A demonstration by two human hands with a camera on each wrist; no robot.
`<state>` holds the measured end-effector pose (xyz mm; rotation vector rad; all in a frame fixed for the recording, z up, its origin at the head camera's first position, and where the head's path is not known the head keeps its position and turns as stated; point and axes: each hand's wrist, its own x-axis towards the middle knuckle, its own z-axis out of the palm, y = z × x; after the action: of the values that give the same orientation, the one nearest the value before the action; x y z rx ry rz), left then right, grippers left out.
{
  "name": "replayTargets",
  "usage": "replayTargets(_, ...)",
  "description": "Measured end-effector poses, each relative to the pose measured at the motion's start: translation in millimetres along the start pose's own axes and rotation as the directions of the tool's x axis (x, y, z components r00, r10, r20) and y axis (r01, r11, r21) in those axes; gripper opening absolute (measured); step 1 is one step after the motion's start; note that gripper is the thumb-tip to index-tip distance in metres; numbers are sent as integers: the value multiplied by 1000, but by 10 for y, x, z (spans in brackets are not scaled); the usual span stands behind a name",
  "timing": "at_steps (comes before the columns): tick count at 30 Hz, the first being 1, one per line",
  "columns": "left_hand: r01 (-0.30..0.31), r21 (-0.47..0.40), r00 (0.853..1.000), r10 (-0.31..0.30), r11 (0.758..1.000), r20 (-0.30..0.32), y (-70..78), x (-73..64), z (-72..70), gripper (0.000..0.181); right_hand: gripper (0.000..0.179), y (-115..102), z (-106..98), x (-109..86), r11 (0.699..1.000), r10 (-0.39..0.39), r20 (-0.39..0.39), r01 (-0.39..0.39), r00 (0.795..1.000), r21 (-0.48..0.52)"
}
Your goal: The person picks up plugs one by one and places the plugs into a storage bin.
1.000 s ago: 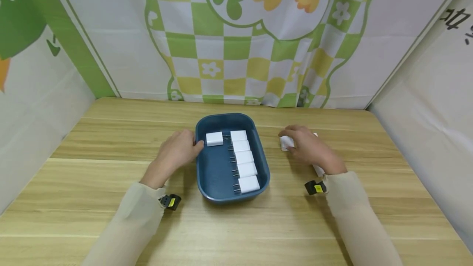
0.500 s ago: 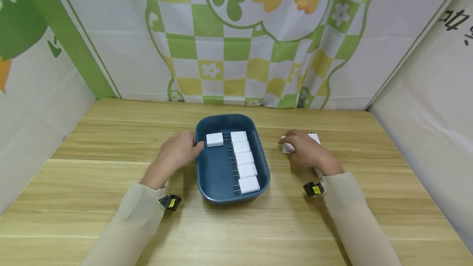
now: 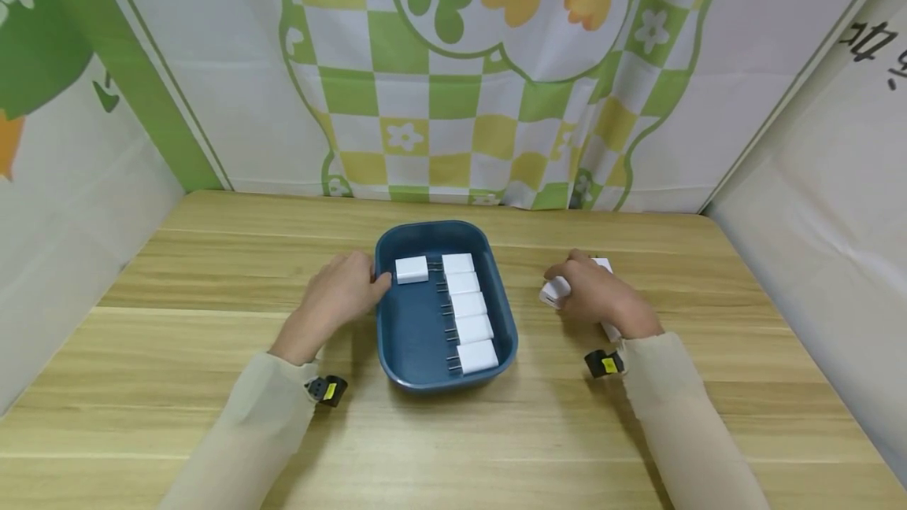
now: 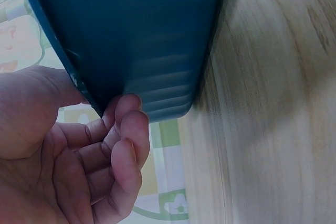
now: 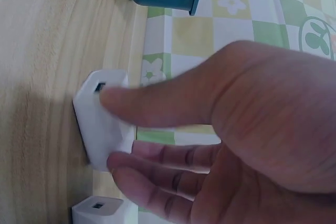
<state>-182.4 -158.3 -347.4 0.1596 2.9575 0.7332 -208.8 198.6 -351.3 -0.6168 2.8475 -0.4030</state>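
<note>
My left hand (image 3: 340, 287) holds the left wall of a dark blue plastic bin (image 3: 411, 345). In the left wrist view the thumb reaches over the rim and curled fingers (image 4: 128, 140) lie against the outside. Inside the bin, several white USB chargers (image 3: 468, 305) form a column along the right side, prongs pointing left. A single charger (image 3: 412, 269) lies at the upper left, prongs towards the column. Right of the bin, my right hand (image 3: 594, 290) pinches another white charger (image 5: 97, 129), tilted, between thumb and fingers; its port faces the right wrist camera.
More white chargers lie under and beside the right hand, one behind it (image 3: 603, 264) and one near the wrist (image 3: 611, 331), partly hidden. A wooden table (image 3: 524, 439) carries everything. A checked curtain (image 3: 453, 140) hangs along its back edge.
The charger at my right fingertips has turned and tilted, its port end now towards the front left. The right hand shifted slightly rightward. My left hand and the bin stay put.
</note>
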Motion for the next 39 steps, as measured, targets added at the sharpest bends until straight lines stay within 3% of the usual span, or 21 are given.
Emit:
replayTargets(4,2,0,1000,-2,1000,1,-9,3,10,44,38,-6,-5,-5,997,75,29,-75,997,-13)
replayTargets(14,4,-4,1000,-4,1000,3,-12,4,19,44,47,-11,13,34,993,114,53,-113,992,-14)
replayTargets(19,-5,2,1000,5,1000,-8,-12,13,14,43,48,-22,-1,4,994,107,25,-106,994,-36)
replayTargets(27,0,-4,1000,0,1000,-4,-8,4,5,42,43,-31,26,20,996,25,2,-25,1000,-84)
replayTargets(39,2,-11,1000,-2,1000,5,-1,2,2,42,41,-59,18,3,996,37,16,-36,999,-83)
